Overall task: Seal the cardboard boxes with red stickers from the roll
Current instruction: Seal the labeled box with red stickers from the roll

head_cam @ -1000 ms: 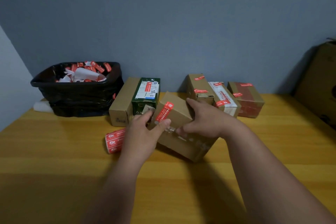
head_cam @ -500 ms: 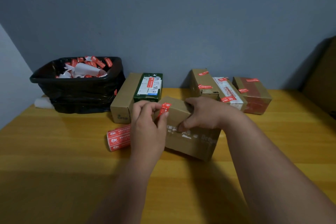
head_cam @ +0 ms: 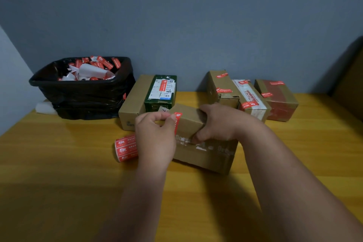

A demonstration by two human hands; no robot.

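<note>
Leftmost, we see a black bin full of peeled backing, then the sticker roll lying on the table just beside our left hand. That hand's grip is curled together, its fingertips pinching or pressing the red sticker at the near corner of the cardboard box in front of us. Our right hand clamps over the box top, thumb on the near face. To do this well, we judge we should rub the sticker flat over the edge while the right hand keeps the flaps shut. Farther right stand stickered boxes. Hidden from us: the seam under the hands, the sticker's print, and whether its lower end is stuck.
</note>
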